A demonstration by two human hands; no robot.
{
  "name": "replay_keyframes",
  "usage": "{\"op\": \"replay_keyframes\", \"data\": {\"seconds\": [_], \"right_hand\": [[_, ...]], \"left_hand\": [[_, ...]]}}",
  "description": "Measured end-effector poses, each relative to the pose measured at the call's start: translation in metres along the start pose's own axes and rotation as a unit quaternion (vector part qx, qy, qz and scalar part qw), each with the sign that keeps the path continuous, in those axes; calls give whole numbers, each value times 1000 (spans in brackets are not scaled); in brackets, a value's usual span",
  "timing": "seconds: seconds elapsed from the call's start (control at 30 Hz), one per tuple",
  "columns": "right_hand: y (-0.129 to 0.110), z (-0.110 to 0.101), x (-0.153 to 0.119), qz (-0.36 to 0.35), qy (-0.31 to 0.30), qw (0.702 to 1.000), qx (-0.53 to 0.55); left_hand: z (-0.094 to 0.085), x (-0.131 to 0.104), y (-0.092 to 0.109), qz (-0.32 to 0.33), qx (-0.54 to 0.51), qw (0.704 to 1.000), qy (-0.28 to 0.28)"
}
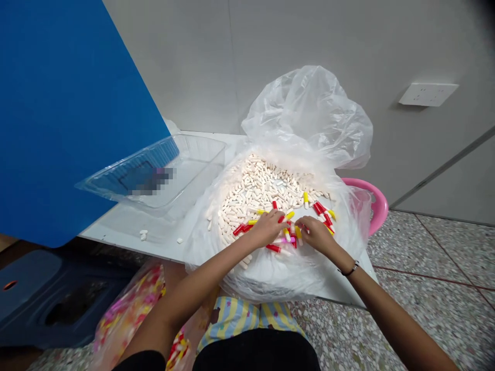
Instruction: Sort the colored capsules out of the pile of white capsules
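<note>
A clear plastic bag [266,286] lies spread on the white table, holding a heap of small white pieces [247,196]. On the near side of the heap lie several red-and-white and yellow-and-white capsule-shaped pieces [319,208], with a pink one [288,240] among them. Over these, my left hand [268,228] has its fingers drawn together at a red piece [281,219]; whether it grips that piece is hard to see. Close by on the right, my right hand [317,234] has curled fingers beside a yellow piece [298,233]. What its fingertips hold is hidden.
A clear plastic tray [193,178] stands on the table's left, near a blue panel [69,103]. Loose white pieces [143,235] lie at the front edge [127,242]. Right of the bag is a pink plastic rim [381,206]. Below left are a bag of coloured pieces [131,304] and a dark stool [34,273].
</note>
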State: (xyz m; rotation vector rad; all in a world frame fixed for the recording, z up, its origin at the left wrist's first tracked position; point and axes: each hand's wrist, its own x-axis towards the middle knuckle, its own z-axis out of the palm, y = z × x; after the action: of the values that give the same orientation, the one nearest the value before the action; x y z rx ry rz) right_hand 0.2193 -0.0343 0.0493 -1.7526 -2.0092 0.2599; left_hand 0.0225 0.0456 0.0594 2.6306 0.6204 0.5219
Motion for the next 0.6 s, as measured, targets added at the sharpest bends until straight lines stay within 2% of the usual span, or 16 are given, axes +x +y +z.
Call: {"op": "replay_keyframes", "data": {"seconds": [0.07,0.13,0.23,0.33,0.4,0.5,0.6], "right_hand": [[12,-5,5,31,34,999,-2],[27,-12,9,63,62,996,6],[50,-21,18,115,89,989,8],[63,-23,37,134,81,988,-6],[64,-17,59,121,65,991,-5],[58,0,96,107,55,993,10],[46,14,126,121,61,990,31]], "left_hand": [[12,10,2,1,-63,998,4],[17,17,3,-18,-134,990,30],[12,18,8,-42,-219,971,80],[3,4,27,-81,-217,965,120],[0,-9,45,-120,-219,960,128],[-2,-28,69,-158,-261,947,101],[-7,-44,76,-190,-281,938,79]]}}
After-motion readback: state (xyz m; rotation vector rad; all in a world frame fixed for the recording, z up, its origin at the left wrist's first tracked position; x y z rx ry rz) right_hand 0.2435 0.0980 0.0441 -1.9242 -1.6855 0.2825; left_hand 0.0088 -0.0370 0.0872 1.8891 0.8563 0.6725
